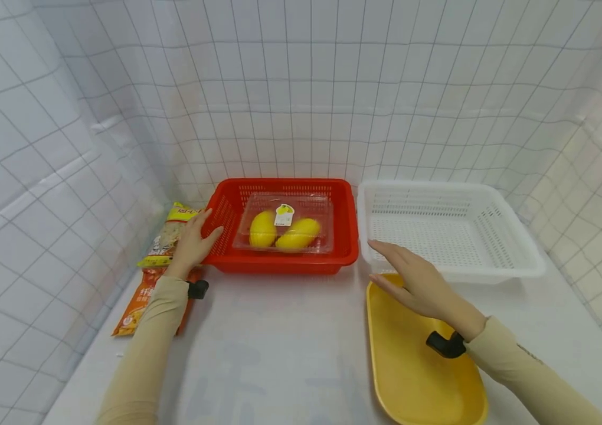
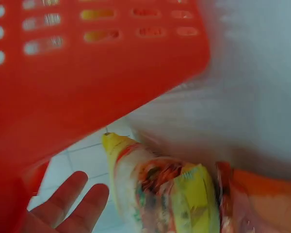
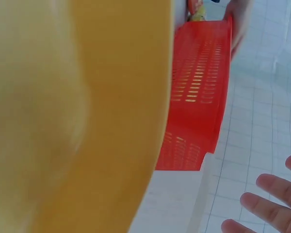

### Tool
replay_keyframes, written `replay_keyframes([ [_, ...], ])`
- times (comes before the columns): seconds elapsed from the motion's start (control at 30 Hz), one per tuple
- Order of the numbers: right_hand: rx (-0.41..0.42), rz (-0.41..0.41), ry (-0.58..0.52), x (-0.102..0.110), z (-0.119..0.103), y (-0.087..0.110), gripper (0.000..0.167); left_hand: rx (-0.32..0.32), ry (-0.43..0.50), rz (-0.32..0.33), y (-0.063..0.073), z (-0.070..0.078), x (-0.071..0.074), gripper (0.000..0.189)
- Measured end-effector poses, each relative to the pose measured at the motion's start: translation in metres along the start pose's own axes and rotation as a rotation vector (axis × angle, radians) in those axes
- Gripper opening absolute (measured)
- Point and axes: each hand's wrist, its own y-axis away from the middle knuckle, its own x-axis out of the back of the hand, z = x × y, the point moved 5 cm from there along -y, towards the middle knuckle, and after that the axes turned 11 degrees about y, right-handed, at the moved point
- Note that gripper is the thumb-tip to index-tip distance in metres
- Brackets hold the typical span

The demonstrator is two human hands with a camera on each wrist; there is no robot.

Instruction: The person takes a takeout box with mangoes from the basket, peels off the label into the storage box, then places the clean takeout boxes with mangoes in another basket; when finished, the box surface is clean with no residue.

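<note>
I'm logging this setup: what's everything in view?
Red basket: 1, red, centre
Box: 1, clear, in red basket
Fruits: 2, yellow, in box
Label: 1, white, on box
White basket: 1, white, right
Tray: 1, yellow, front right
Packets: 2, yellow and orange, left
Table: 1, white, underneath
Gridded sheeting: count unclear, white, around
Wrist devices: 2, black, at wrists
Sleeves: 2, beige, on arms
Left hand: 1, by red basket
Right hand: 1, over tray
</note>
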Motion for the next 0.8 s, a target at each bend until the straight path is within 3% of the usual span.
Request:
replay_keyframes([
  [0.2, -0.112, -0.081, -0.123, -0.013, -0.001, -0.04, 0.068, 0.106, 0.191, -0.027, -0.006, -0.016, 0.002, 0.06],
  [0.43, -0.218, -0.173, -0.376, -0.032, 0.002, -0.095, 0.074, 0.177, 0.423, -0.057, -0.01, -0.02, -0.004, 0.06],
  [0.63, -0.388, -0.344, -0.515, -0.062, 0.003, -0.131, 0.091, 0.214, 0.455, -0.035, -0.01, -0.023, -0.005, 0.059],
  [0.8, -0.634, -0.409, -0.669, -0.087, 0.009, -0.146, 0.096, 0.239, 0.463, -0.023, -0.008, -0.023, -0.005, 0.058],
])
